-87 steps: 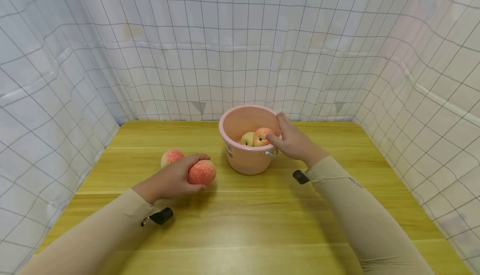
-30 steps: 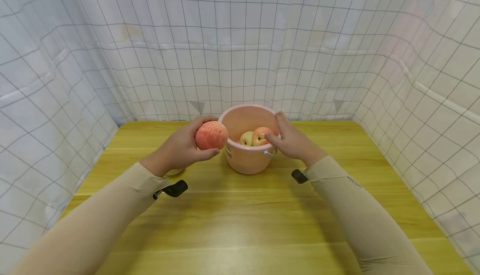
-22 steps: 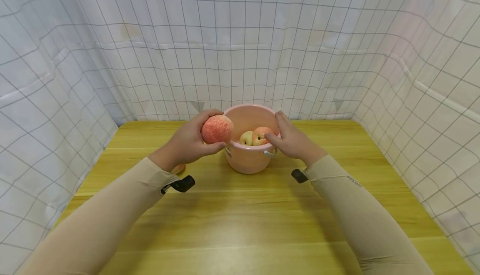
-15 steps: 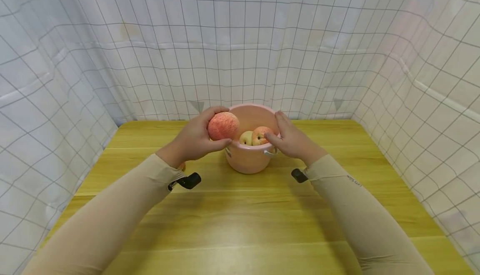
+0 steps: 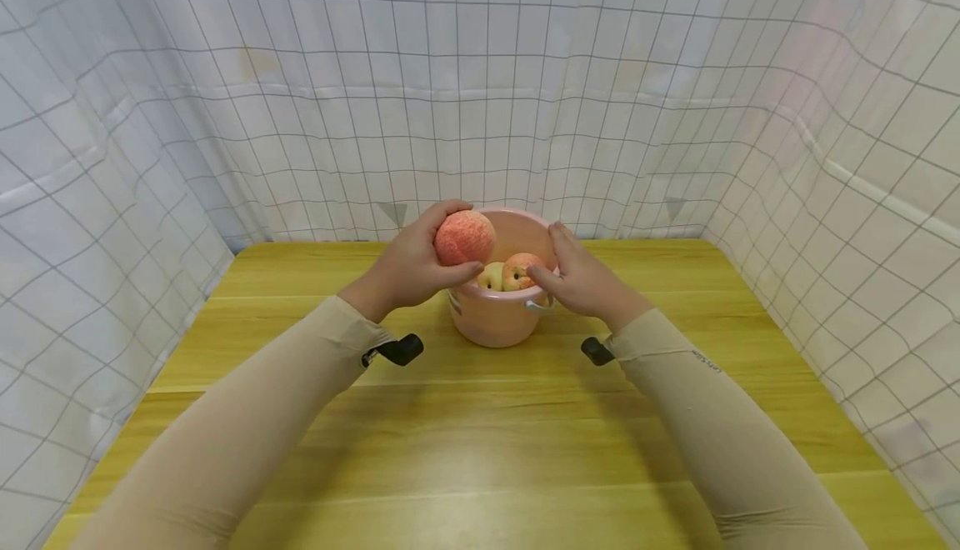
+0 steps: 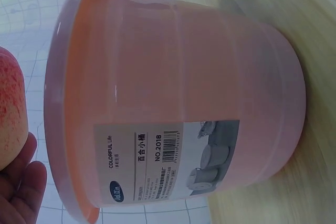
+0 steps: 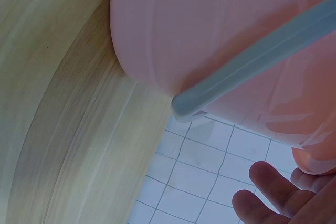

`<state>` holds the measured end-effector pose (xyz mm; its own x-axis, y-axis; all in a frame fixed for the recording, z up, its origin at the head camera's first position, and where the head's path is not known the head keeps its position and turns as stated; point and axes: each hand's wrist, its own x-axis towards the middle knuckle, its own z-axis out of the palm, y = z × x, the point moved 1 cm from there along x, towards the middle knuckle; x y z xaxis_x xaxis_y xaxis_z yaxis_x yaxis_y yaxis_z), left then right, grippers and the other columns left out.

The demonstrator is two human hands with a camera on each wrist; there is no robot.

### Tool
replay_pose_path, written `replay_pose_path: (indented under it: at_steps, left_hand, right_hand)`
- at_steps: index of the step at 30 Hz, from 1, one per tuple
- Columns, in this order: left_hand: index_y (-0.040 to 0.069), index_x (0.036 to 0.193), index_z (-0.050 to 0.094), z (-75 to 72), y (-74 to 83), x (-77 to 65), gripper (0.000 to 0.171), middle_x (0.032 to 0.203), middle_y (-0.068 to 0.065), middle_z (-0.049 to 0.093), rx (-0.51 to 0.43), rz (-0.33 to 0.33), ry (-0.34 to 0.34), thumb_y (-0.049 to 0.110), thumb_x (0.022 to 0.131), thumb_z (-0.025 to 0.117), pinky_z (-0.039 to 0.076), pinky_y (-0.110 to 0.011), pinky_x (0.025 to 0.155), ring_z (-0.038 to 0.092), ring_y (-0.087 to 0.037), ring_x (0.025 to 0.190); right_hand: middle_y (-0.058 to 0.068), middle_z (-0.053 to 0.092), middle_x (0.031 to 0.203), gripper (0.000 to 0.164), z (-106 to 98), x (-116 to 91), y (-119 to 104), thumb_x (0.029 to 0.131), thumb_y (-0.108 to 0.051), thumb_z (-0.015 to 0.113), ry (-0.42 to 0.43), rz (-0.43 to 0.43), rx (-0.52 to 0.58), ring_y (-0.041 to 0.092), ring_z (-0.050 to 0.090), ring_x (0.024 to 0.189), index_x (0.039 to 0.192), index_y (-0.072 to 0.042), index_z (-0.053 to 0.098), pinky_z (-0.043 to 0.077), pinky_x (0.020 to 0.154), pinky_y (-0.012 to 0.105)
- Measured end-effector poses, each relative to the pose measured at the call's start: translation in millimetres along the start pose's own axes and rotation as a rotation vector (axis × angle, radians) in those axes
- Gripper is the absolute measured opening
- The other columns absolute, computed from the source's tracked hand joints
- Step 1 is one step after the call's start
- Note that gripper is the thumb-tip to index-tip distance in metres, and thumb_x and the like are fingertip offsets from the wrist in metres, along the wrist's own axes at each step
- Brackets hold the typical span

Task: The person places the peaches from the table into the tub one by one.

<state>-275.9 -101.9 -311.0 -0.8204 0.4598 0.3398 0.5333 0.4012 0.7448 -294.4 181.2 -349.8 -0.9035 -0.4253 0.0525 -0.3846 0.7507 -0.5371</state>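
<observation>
My left hand (image 5: 408,265) grips a red, speckled peach (image 5: 465,237) just over the left rim of a pink bucket (image 5: 495,323). In the left wrist view the peach (image 6: 10,108) is partly cut off, held level with the bucket's mouth. On the opposite side my right hand (image 5: 592,285) holds the bucket's rim, thumb over the inside and fingers along the outside. Two fruits lie in the bucket: a pale yellow one (image 5: 491,277) and a red-orange one (image 5: 517,269), each with a dark spot.
The bucket stands upright on a wooden table (image 5: 480,433), its grey handle (image 7: 257,59) hanging down at the side. A printed label (image 6: 157,166) is on the bucket wall. White gridded curtain (image 5: 495,75) encloses the table at the back and sides.
My left hand has lifted the peach off the table and carried it right and up to the bucket. Another peach on the table is now hidden behind my left arm. The right hand stays put.
</observation>
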Motion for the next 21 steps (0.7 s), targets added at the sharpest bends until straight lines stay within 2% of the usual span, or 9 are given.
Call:
replay_pose_path:
  at_steps: [10,21]
  left_hand:
    - [0.017,0.149,0.046,7.1,-5.6,9.0,0.072,0.136,-0.007,0.059,0.020,-0.010,-0.001,0.026,0.089,0.085,0.062,-0.045,0.093,0.067,-0.026,0.110]
    - [0.017,0.152,0.045,14.2,-10.6,15.7,0.075,0.139,-0.009,0.059,0.004,-0.009,-0.013,0.027,0.090,0.086,0.061,-0.047,0.096,0.067,-0.027,0.114]
  right_hand:
    - [0.019,-0.005,0.177,0.097,1,1,1,0.107,-0.058,0.047,-0.002,0.015,0.018,0.039,0.004,0.164,0.169,-0.004,-0.004,0.016,0.131,0.060]
    - [0.019,-0.006,0.177,0.096,1,0,0,0.107,-0.057,0.047,-0.004,0.014,0.010,0.038,0.003,0.165,0.169,-0.004,-0.004,0.015,0.132,0.058]
